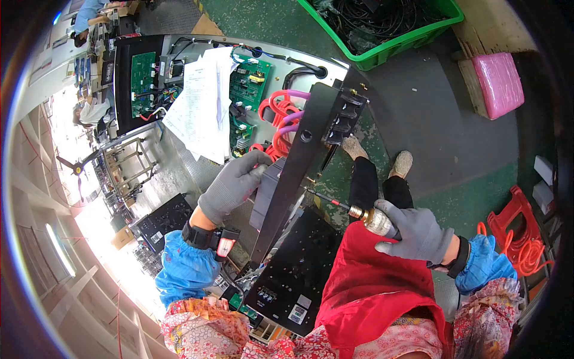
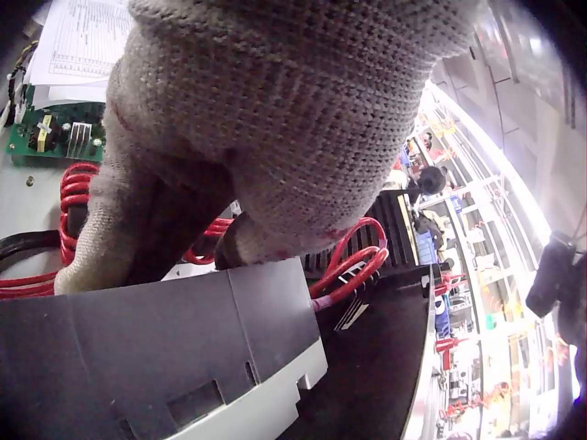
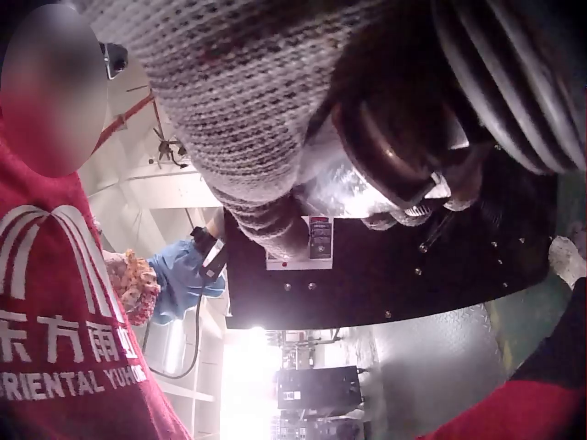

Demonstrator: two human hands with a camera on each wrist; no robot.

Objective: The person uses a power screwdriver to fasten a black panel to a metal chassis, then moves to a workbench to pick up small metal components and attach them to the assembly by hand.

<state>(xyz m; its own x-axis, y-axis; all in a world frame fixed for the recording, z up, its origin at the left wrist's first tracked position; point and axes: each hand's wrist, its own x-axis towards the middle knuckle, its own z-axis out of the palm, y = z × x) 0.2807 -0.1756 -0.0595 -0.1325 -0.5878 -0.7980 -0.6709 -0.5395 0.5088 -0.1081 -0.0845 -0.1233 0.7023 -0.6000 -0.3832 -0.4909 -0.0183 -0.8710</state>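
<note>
The power screwdriver (image 1: 379, 222) is in the right hand (image 1: 418, 232), gloved in grey, with the fingers and thumb wrapped round its body; its shaft points at the outer face of a long black panel (image 1: 297, 170), below the panel's midpoint. Whether the bit tip touches the panel cannot be determined. The grey module (image 1: 264, 200) stands at the inner side of the same panel, toward its lower end. The left hand (image 1: 230, 186), also gloved, grasps the module by its upper edge, fingers bent over it; the left wrist view shows the fingertips against that edge. A black terminal block (image 1: 347, 116) sits on the panel's outer face, near its upper end. Red cables (image 1: 280, 119) lie coiled beside the panel's inner side, above the module. Beyond them extends a metal chassis (image 1: 276, 84) bearing a green circuit board (image 1: 248, 81); printed sheets (image 1: 200, 105) lie across the chassis middle and overhang its near edge. Below the panel's lower end is a broad black plate (image 1: 296, 269) with labels at its near corner. The person wears a red apron (image 1: 371, 269) and blue sleeve covers (image 1: 188, 266). On the floor, a green crate (image 1: 391, 52) contains black cables (image 1: 388, 21); a pink-wrapped package (image 1: 497, 84) and a red stool (image 1: 517, 218) stand farther right.
</note>
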